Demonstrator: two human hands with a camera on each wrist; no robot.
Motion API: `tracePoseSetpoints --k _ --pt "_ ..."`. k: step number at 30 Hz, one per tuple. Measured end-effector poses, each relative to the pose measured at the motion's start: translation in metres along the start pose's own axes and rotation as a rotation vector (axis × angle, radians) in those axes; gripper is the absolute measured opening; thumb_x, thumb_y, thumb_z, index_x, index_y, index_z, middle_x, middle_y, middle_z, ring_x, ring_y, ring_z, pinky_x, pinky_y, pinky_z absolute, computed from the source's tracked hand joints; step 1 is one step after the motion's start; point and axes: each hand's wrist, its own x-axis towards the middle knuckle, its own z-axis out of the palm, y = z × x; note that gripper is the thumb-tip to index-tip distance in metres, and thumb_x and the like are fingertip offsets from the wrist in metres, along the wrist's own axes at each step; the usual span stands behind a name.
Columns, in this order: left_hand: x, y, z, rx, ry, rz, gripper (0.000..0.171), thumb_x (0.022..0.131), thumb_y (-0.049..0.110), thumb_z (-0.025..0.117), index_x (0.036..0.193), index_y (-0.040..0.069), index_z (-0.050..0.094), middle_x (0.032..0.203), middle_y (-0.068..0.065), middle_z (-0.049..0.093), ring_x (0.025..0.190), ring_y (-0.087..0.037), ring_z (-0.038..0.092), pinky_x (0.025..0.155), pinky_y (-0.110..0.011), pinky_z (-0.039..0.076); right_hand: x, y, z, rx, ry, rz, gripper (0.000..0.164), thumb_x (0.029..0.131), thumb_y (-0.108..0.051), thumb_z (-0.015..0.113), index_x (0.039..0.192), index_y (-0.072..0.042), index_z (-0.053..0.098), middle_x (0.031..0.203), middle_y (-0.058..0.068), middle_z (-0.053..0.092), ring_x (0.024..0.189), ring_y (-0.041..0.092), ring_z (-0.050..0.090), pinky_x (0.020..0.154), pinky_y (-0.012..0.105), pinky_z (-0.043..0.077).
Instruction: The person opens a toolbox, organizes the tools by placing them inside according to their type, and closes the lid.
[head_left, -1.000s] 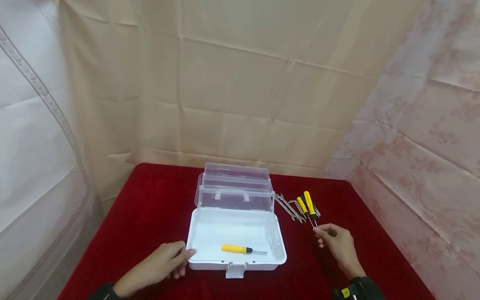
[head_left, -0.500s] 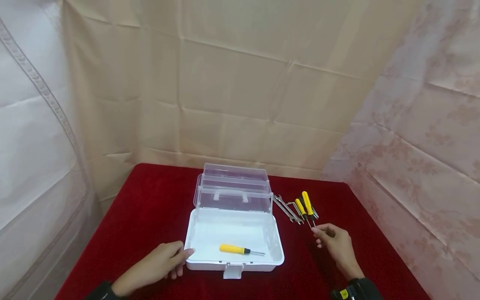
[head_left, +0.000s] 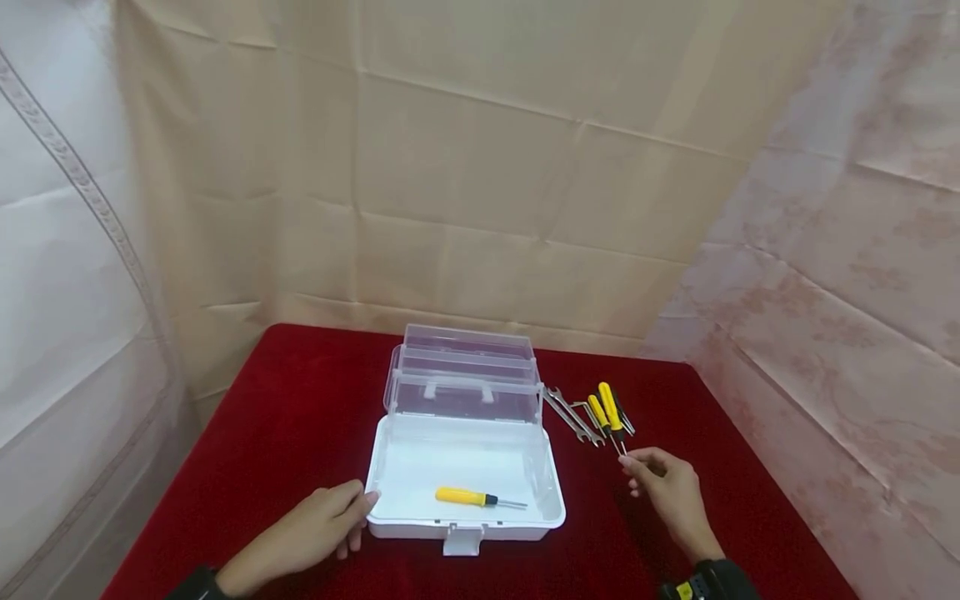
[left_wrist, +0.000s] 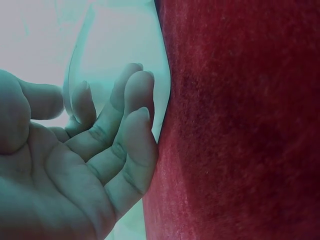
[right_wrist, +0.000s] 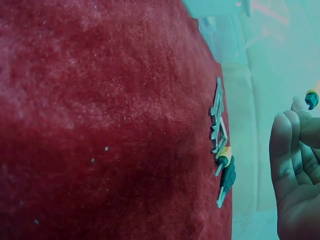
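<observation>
My right hand (head_left: 671, 492) pinches the thin shaft of a yellow-handled screwdriver (head_left: 608, 400) near its tip, handle pointing away. In the right wrist view this screwdriver (right_wrist: 312, 97) appears raised, partly cut off by the frame edge. My left hand (head_left: 330, 517) holds the left front edge of an open white toolbox (head_left: 405, 531), thumb at the rim and fingers along the outer wall. Another yellow screwdriver (head_left: 461, 497) lies inside the box. Behind the held one, a smaller yellow screwdriver (head_left: 597, 410) lies on the red cloth.
Open-end wrenches (head_left: 566, 415) and an L-shaped hex key (head_left: 588, 408) lie right of the box. A dark-handled tool (right_wrist: 228, 175) rests beside them. The clear hinged lid with trays (head_left: 465, 367) stands open behind the box. Curtains surround the red-covered table (head_left: 300, 400).
The held screwdriver has shifted slightly left, showing more of a dark tool beside it. My left thumb has drawn back slightly toward the box's rim. The head view has also shifted a little.
</observation>
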Motion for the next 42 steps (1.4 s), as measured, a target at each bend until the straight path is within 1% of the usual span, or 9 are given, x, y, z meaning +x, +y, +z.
tracePoseSetpoints --k 3,7,13,18,21,28,33,37,42 --pt "-0.001 0.0 0.0 -0.003 -0.003 -0.011 0.035 0.109 0.038 0.049 0.089 0.01 0.057 0.068 0.001 0.061 0.056 -0.018 0.058 0.053 -0.028 0.045 -0.001 -0.002 0.0 -0.009 -0.003 0.01 0.031 0.094 -0.032 0.077 0.108 -0.005 0.073 0.097 0.018 0.074 0.073 0.021 0.069 0.065 0.032 0.058" --pt "-0.002 -0.001 0.0 -0.013 -0.014 -0.031 0.034 0.109 0.037 0.049 0.089 0.01 0.058 0.068 0.0 0.061 0.058 -0.018 0.058 0.053 -0.027 0.043 -0.003 -0.004 0.001 -0.03 -0.015 0.008 0.032 0.094 -0.034 0.077 0.108 -0.006 0.074 0.097 0.017 0.074 0.073 0.021 0.068 0.065 0.032 0.057" --pt "-0.002 0.001 0.0 0.018 0.0 -0.012 0.036 0.109 0.039 0.049 0.088 0.012 0.058 0.067 0.002 0.06 0.056 -0.016 0.057 0.053 -0.027 0.043 -0.003 -0.005 0.001 -0.012 -0.003 -0.01 0.029 0.094 -0.031 0.077 0.106 -0.005 0.074 0.095 0.018 0.074 0.071 0.02 0.068 0.064 0.031 0.058" --pt "-0.002 0.003 0.0 0.037 0.004 -0.011 0.036 0.109 0.041 0.048 0.089 0.012 0.058 0.067 0.003 0.06 0.056 -0.016 0.057 0.052 -0.026 0.042 -0.003 -0.005 0.002 -0.004 -0.01 -0.033 0.032 0.094 -0.035 0.077 0.106 -0.005 0.074 0.096 0.019 0.073 0.071 0.019 0.067 0.064 0.032 0.058" --pt "-0.001 0.003 0.0 0.032 0.005 -0.006 0.037 0.109 0.041 0.048 0.089 0.012 0.058 0.067 0.003 0.06 0.056 -0.017 0.057 0.052 -0.026 0.042 -0.004 -0.007 0.003 0.009 -0.014 -0.053 0.033 0.093 -0.036 0.077 0.106 -0.005 0.074 0.096 0.019 0.073 0.071 0.02 0.067 0.064 0.032 0.058" --pt "-0.003 0.002 0.001 0.018 -0.001 -0.014 0.039 0.109 0.044 0.046 0.089 0.012 0.058 0.068 0.002 0.061 0.056 -0.018 0.057 0.051 -0.026 0.041 -0.007 -0.01 0.006 0.028 -0.02 -0.108 0.025 0.094 -0.027 0.078 0.1 -0.004 0.074 0.089 0.021 0.072 0.065 0.018 0.066 0.06 0.032 0.058" --pt "-0.003 0.002 0.001 0.011 -0.004 -0.021 0.039 0.11 0.043 0.046 0.089 0.011 0.057 0.068 0.001 0.061 0.056 -0.018 0.057 0.051 -0.026 0.041 -0.009 -0.014 0.008 0.039 -0.027 -0.139 0.021 0.093 -0.024 0.079 0.099 -0.004 0.074 0.086 0.021 0.069 0.064 0.018 0.066 0.059 0.033 0.058" --pt "-0.003 0.003 0.002 0.0 -0.01 -0.033 0.037 0.11 0.041 0.046 0.09 0.011 0.057 0.068 0.001 0.061 0.057 -0.019 0.058 0.052 -0.026 0.041 -0.01 -0.016 0.009 0.042 -0.028 -0.142 0.021 0.093 -0.022 0.079 0.101 -0.004 0.074 0.085 0.018 0.069 0.064 0.017 0.065 0.059 0.032 0.058" --pt "-0.003 0.001 0.002 -0.015 -0.017 -0.049 0.034 0.11 0.038 0.047 0.091 0.011 0.058 0.069 0.0 0.061 0.058 -0.019 0.058 0.052 -0.026 0.041 -0.01 -0.016 0.01 0.045 -0.035 -0.117 0.02 0.093 -0.021 0.079 0.102 -0.004 0.074 0.085 0.015 0.069 0.065 0.016 0.065 0.059 0.031 0.058"
